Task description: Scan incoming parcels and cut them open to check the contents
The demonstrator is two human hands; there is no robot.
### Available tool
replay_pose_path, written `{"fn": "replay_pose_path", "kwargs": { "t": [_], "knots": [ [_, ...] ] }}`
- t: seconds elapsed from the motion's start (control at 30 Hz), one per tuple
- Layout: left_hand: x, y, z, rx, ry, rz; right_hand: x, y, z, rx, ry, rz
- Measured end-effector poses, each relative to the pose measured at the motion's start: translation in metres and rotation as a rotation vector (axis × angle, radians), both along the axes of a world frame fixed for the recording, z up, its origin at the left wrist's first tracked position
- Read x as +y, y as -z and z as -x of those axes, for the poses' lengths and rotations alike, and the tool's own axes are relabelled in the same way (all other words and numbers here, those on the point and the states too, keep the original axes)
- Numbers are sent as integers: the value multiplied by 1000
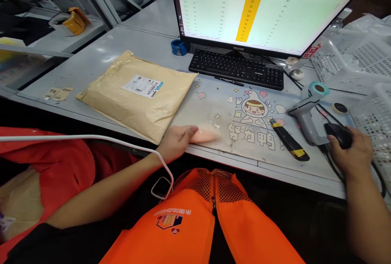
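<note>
My left hand (174, 142) is at the front edge of the desk, thumb and fingers closed on a small pale pink item in clear plastic (206, 133). Motion blurs that item, and its kind cannot be made out. Just behind the hand lies a large tan mailer bag (122, 97) with a white shipping label. At the right, my right hand (354, 152) is wrapped over a black computer mouse (340, 134). A grey barcode scanner (308, 113) stands beside the mouse, and a black and yellow utility knife (289, 139) lies left of it.
A monitor (238, 48) stands behind a black keyboard (236, 68) with a pen before it. White perforated baskets (369, 109) crowd the right side. A blue tape roll (179, 47) sits left of the keyboard. A white cable (91, 137) crosses in front of my left forearm.
</note>
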State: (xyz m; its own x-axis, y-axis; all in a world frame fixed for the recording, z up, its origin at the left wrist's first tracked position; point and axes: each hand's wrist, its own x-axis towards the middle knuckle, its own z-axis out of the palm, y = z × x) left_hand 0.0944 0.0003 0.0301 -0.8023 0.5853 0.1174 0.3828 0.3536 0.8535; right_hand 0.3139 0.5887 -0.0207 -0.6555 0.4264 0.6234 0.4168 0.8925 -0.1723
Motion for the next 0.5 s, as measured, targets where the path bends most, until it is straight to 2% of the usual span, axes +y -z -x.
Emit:
{"fn": "replay_pose_path", "kwargs": {
  "t": [0.07, 0.13, 0.2, 0.27, 0.3, 0.37, 0.43, 0.5],
  "knots": [
    [8, -7, 14, -49, -97, 4, -21, -25, 7, 78, -4, -51],
    [15, -12, 22, -98, -80, 11, -66, -59, 18, 175, -46, -84],
    [20, -15, 26, -181, -39, 20, -132, -89, 35, 170, -171, 38],
    [24, -18, 28, -241, -40, 24, -204, -108, 59, 102, -460, 252],
    [26, -20, 29, -263, -50, 11, -237, -112, 73, -24, -635, 395],
    [31, -25, 31, -293, -53, -48, -289, -109, 105, -199, -862, 641],
    [36, -30, 36, -320, -36, -124, -318, -100, 134, -305, -975, 838],
    [41, -33, 42, -362, -30, -178, -328, -91, 157, -354, -1030, 1041]
  ]
}}
